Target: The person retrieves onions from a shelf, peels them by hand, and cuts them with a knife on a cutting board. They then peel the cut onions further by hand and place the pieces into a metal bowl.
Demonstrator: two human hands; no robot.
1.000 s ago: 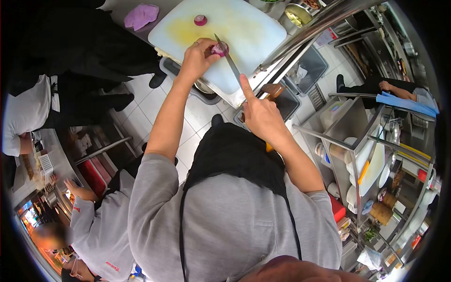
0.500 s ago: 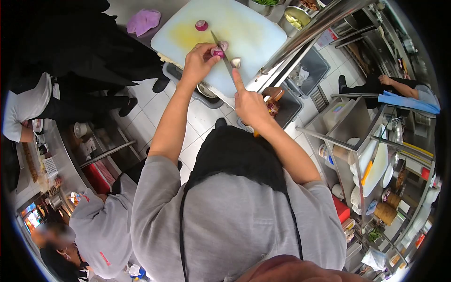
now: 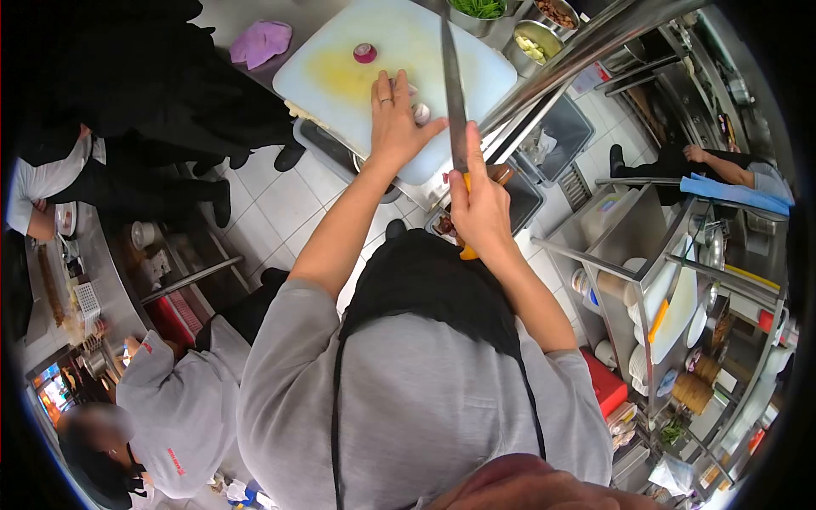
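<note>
A large kitchen knife (image 3: pixel 455 93) with a yellow handle is in my right hand (image 3: pixel 483 208), index finger stretched along the blade. Its blade points away from me over the right side of the white cutting board (image 3: pixel 467 64), which has a yellow stain. My left hand (image 3: pixel 399 123) lies over the board with fingers out and thumb spread. Beside its thumb is a pale onion piece (image 3: pixel 421 112); another piece is partly hidden behind the fingers. Farther up the board sits a cut red onion (image 3: pixel 365 53), purple at its edge.
Bowls of chopped greens (image 3: pixel 478 8) and pale pieces (image 3: pixel 535 41) stand beyond the board. A purple cloth (image 3: pixel 260 42) lies to its left. A metal rail (image 3: pixel 586 51) runs along the right, above a grey bin (image 3: pixel 557 136). Other people stand at the left and far right.
My right hand has drawn the knife back and right, away from the onion. My left hand has let go of the onion, moved right and toward me, and spread its fingers.
</note>
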